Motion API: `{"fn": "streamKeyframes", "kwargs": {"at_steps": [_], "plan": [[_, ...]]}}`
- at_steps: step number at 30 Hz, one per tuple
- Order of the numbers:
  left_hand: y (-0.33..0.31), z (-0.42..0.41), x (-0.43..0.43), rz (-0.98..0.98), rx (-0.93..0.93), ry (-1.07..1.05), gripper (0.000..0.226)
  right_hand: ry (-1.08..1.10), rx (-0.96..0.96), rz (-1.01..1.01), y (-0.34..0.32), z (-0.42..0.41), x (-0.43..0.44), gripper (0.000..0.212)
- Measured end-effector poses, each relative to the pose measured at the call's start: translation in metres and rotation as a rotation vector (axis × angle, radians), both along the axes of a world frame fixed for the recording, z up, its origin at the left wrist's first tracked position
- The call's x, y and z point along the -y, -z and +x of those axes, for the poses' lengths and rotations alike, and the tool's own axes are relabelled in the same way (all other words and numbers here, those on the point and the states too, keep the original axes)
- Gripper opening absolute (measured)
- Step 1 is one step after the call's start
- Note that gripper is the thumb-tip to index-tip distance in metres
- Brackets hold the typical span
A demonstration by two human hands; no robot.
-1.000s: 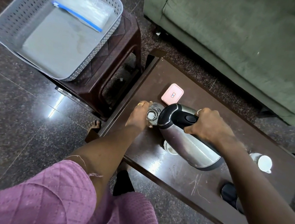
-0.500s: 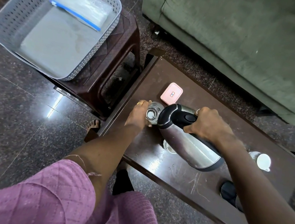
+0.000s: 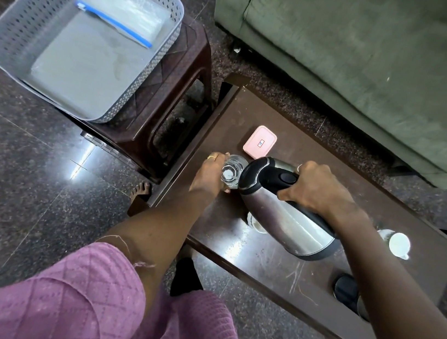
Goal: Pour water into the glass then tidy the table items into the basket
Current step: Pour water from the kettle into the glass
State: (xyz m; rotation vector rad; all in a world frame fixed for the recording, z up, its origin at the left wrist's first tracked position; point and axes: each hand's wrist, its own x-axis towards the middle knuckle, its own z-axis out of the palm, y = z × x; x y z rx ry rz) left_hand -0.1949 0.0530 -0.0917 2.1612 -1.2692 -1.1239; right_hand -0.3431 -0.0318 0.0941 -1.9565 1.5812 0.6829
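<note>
A clear glass (image 3: 232,170) stands near the left end of the dark wooden table (image 3: 261,261). My left hand (image 3: 210,176) is wrapped around its left side. My right hand (image 3: 314,189) grips the black handle of a steel kettle (image 3: 287,215), which is tilted with its spout over the glass rim. A pink lidded box (image 3: 259,144) lies just beyond the glass. A white cup (image 3: 398,244) sits at the right, and another white cup (image 3: 255,222) shows partly under the kettle. The grey perforated basket (image 3: 13,24) rests on a brown stool (image 3: 174,99) at the left.
Inside the basket lies a clear zip pouch (image 3: 123,16) with a blue strip. A black round object (image 3: 347,291) sits near the table's front right, partly behind my forearm. A green sofa (image 3: 375,61) stands beyond the table. My bare foot (image 3: 142,189) is on the floor by the table's corner.
Hands, kettle and glass hold nearly the same pose; the kettle stays tilted at the glass. Only the view shifts slightly.
</note>
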Motion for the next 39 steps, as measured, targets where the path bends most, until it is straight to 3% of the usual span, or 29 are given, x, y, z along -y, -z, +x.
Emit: {"fn": "streamKeyframes", "kwargs": {"at_steps": [39], "plan": [[0.0039,0.0028,0.0042,0.04,0.017,0.049,0.097,-0.021,0.01,0.01,-0.003,0.0086,0.008,0.034]]}}
